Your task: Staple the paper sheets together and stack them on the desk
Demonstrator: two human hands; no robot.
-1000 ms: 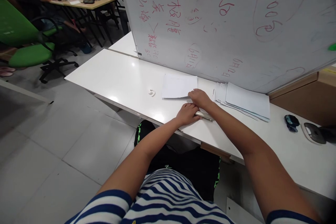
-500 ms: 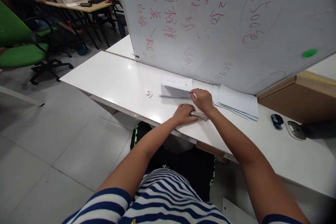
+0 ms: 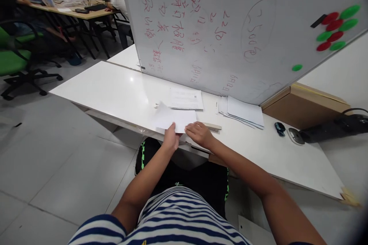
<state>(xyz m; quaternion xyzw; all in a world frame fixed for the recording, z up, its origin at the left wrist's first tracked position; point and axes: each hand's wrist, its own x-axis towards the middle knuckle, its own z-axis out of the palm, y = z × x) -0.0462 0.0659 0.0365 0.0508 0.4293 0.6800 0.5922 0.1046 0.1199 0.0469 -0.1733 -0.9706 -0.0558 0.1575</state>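
A white sheet of paper [image 3: 179, 118] is held up over the front edge of the table, its left part bent and blurred. My left hand [image 3: 171, 139] grips its near edge, thumb on top and fingers underneath. At the right corner of the sheet, my right hand [image 3: 199, 134] has its fingers closed together over the edge; its thumb is hidden. Just right of that hand a stapler [image 3: 213, 126] lies on the table, partly covered by it. Behind the sheet is a stack of printed paper [image 3: 188, 99]. Whether one sheet or more is held, I cannot tell.
More stacked papers [image 3: 245, 111] lie to the right. Past them are a small dark object [image 3: 279, 128], a grey rounded device [image 3: 296, 136] and a cardboard box [image 3: 304, 103]. A whiteboard [image 3: 212, 38] stands along the back of the white table [image 3: 112, 92]. Other people sit at a far desk.
The stapler has left my left hand and lies on the table. Paper lifted from the printed stack by my right hand is now nearer me, between both hands. The view has shifted right.
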